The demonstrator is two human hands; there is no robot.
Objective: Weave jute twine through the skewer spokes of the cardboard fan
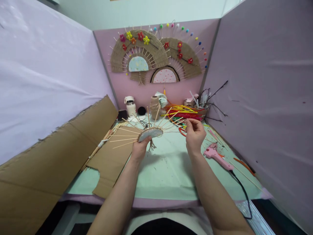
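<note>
My left hand [140,149] grips a small half-round fan base [151,133] by its lower edge, thumb on the pale patterned face. Thin wooden sticks [124,134] radiate from its curved rim, which is wrapped in twine. A twine tassel [152,146] hangs underneath. Beside the right-hand sticks, my right hand [195,132] is raised with thumb and fingertips pinched together. What lies in that pinch, perhaps twine or a stick end, is too fine to make out. The fan is held above the pale green tabletop [166,182].
Cardboard pieces [111,163] and bundled sticks [97,148] lie left. A pink glue gun [217,156] with a black cord rests right. Behind are a twine spool [155,107], a white bottle [130,106], coloured pipe cleaners [188,112] and twigs [217,86]. Two finished fans [139,40] hang on the back panel.
</note>
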